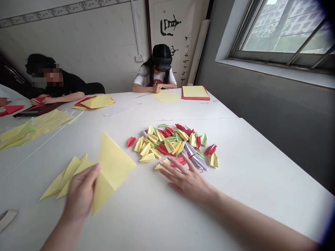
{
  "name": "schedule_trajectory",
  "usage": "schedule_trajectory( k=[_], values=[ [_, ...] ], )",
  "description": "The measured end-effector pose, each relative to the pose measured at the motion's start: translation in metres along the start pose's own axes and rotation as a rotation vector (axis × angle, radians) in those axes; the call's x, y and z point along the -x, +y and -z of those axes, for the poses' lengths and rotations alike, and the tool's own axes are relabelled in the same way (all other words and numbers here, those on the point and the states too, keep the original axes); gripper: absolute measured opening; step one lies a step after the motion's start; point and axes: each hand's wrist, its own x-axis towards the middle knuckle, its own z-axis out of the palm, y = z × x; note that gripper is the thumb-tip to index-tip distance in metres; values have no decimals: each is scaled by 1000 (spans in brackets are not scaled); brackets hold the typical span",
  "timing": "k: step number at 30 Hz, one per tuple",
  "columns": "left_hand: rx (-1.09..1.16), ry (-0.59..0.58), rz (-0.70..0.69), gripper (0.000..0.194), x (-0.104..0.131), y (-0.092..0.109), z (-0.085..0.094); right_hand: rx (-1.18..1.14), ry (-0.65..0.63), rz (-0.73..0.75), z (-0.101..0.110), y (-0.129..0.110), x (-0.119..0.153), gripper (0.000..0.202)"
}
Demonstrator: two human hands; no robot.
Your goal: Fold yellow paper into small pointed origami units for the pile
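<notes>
My left hand [83, 190] grips a folded yellow paper sheet [115, 167] between thumb and fingers, holding it above the table. Behind that hand, several folded yellow papers [61, 181] lie in a loose stack. At the centre is a heap of small folded paper pieces [170, 141] in yellow, red, green and pale purple. My right hand [187, 181] is open, fingers spread, at the near edge of the heap. Its fingertips overlap a yellow piece and a red piece [180, 161]; whether they touch them I cannot tell.
Across the white table [235, 181], one person [157, 69] bends over a yellow sheet [165, 96] with a pen. Another person [60, 83] handles red paper at left. Paper stacks [195, 92] and yellow sheets [34, 127] lie around. A pale curved strip [7, 219] sits near left.
</notes>
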Motion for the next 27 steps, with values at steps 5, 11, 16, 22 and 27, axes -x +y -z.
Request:
schedule_trajectory(
  k=[5, 11, 16, 22, 27],
  values=[
    [312, -476, 328, 34, 19, -21, -58, 96, 5, 85, -5, 46, -38, 54],
    [415, -524, 430, 36, 19, -34, -59, 169, 3, 55, -8, 55, -58, 53],
    [354, -540, 398, 29, 19, -35, -59, 140, 66, 15, 15, 45, -16, 67],
    [336, -556, 382, 32, 15, -42, -59, 57, 287, -691, 17, 55, 57, 113],
    [267, -563, 353, 34, 14, -44, -59, -107, 177, -796, -1, 62, 46, 111]
  ],
)
